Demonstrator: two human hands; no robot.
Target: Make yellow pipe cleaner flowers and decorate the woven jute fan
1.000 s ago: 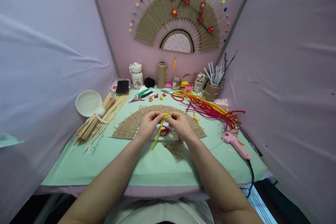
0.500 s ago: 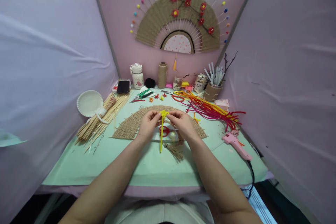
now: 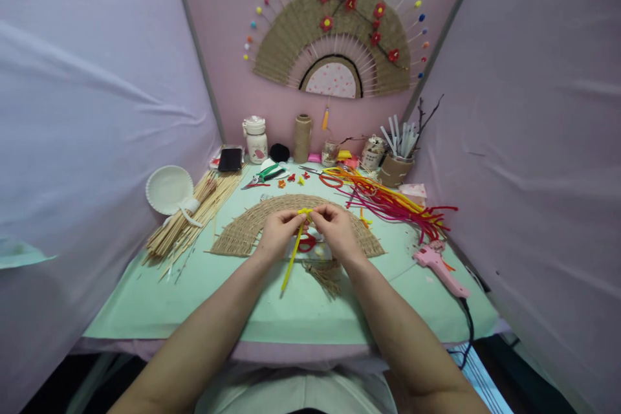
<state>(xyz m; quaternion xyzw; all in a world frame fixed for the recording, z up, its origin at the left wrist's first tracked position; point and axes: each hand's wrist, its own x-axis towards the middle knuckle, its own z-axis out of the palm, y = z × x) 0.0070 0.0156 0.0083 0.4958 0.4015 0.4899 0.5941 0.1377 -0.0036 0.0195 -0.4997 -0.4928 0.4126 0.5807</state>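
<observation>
Between the fingertips of both hands is a yellow pipe cleaner (image 3: 292, 263), its upper end bent into a small looped shape and its straight tail slanting down to the left. My left hand (image 3: 282, 229) pinches the bent part from the left. From the right, my right hand (image 3: 334, 226) pinches the same part. Below them lies a woven twine fan (image 3: 239, 228), partly covered by my hands. Red-handled scissors (image 3: 306, 243) rest at the fan's inner curve, with a twine tassel (image 3: 324, 278) in front.
Bundled bamboo sticks (image 3: 182, 223) and a white scalloped dish (image 3: 169, 190) are at the left. Red and yellow pipe cleaners (image 3: 392, 200) lie to the right, near a pink glue gun (image 3: 442, 270). Green-handled pliers (image 3: 266, 174), a twine spool (image 3: 303, 139) and jars stand or lie behind.
The pipe cleaner's tail has swung from nearly straight down to slanting lower left. The bent top has turned between my fingers, and both hands keep nearly the same place.
</observation>
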